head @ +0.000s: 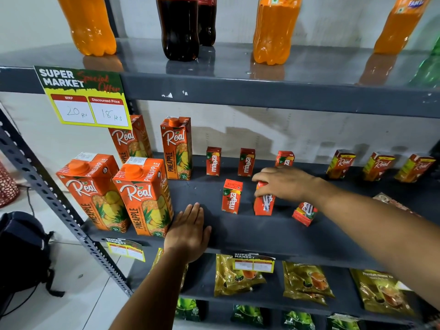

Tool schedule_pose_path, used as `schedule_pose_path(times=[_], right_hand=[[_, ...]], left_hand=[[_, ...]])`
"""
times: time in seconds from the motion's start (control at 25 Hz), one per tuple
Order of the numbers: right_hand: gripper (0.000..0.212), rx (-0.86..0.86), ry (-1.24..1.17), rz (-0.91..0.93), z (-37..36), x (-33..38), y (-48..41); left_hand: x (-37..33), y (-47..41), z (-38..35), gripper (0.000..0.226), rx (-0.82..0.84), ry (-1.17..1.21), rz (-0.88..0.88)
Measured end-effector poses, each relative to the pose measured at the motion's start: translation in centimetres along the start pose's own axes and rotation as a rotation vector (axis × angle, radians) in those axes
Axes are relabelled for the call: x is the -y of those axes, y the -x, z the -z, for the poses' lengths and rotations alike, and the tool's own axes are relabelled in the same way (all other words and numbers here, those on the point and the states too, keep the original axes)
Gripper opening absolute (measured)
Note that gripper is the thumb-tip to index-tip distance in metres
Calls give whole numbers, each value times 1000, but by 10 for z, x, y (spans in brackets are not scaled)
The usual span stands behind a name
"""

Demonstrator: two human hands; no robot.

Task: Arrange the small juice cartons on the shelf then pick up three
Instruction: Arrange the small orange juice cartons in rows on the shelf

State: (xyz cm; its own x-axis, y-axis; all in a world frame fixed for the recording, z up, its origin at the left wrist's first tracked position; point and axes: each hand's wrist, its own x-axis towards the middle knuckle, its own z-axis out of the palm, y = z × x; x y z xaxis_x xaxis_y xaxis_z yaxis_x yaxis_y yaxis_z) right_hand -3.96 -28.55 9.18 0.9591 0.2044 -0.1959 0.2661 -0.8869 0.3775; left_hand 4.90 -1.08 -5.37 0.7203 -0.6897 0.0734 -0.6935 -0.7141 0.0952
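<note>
Small juice carton [263, 204] gripped by right hand [284, 184], left hand [190, 231] flat, empty on grey shelf [262, 234]

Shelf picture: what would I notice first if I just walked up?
Probably the right hand gripping a small red Maaza carton in the middle of the grey shelf, with another small carton tipped over just right of it. Next, the big orange pineapple juice cartons on the left, beside the flat left hand.
</note>
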Motion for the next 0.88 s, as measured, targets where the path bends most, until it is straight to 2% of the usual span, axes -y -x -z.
schedule_pose_path(times=[0.12, 0.24, 0.36, 0.52, 0.72, 0.88], right_hand=[[42, -84, 104, 99, 4, 2, -3], [35, -79, 170, 129, 7, -2, -8], [40, -70, 138, 117, 12, -3, -8], [60, 53, -63, -131, 19, 2, -7], [56, 162, -203, -562, 26, 23, -17], [69, 187, -270, -749, 25, 38, -25]], left_hand=[[0, 0, 0, 81, 2, 0, -2], [0, -1, 0, 86, -1, 10, -6], [1, 0, 0, 80, -4, 14, -7], [0, 0, 0, 87, -15, 18, -12], [-1, 1, 1, 87, -11, 9, -8], [-1, 0, 1, 78, 3, -2, 4]])
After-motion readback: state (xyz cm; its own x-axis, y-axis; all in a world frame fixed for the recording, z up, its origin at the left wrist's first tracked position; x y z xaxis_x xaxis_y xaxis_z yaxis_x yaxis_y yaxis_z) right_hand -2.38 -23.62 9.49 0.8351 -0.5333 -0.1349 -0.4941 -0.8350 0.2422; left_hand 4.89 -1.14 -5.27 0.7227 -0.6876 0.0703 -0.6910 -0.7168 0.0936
